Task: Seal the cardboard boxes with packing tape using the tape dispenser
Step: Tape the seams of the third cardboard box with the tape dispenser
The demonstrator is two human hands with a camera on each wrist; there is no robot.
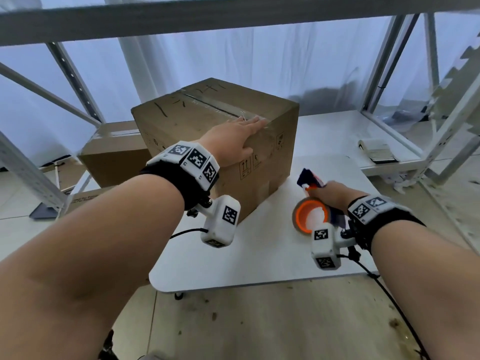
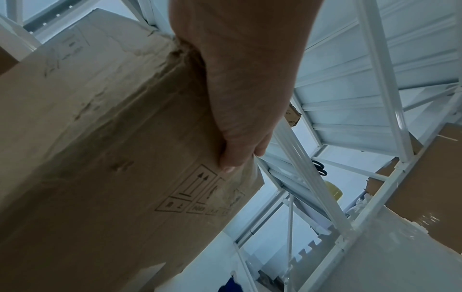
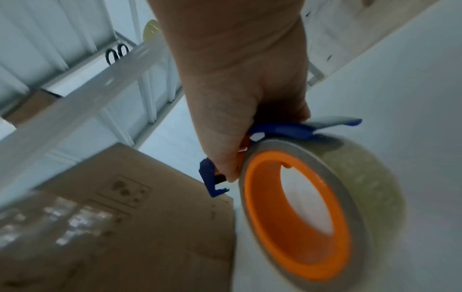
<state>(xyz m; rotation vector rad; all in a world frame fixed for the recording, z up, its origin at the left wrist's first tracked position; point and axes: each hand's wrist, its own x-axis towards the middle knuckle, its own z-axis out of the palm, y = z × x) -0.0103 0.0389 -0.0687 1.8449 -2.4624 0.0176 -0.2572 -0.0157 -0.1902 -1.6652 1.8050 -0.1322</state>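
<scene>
On smooth white table [image 1: 259, 255], flat left hand [image 1: 233, 140] presses creased cardboard box [image 1: 187, 120]; right hand [image 1: 331, 194] grips round-rolled tape dispenser [image 1: 310, 214].

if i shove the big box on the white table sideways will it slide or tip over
The box looks about as wide as it is tall and sits flat on the table, so it would likely slide, not tip. The table top looks smooth, which probably helps. The left hand presses its top edge; a push that high risks tilting more than a low one.

matt cardboard box [image 1: 197, 126] — glossy clear tape [image 1: 218, 106] — smooth white table [image 1: 259, 255].
</scene>
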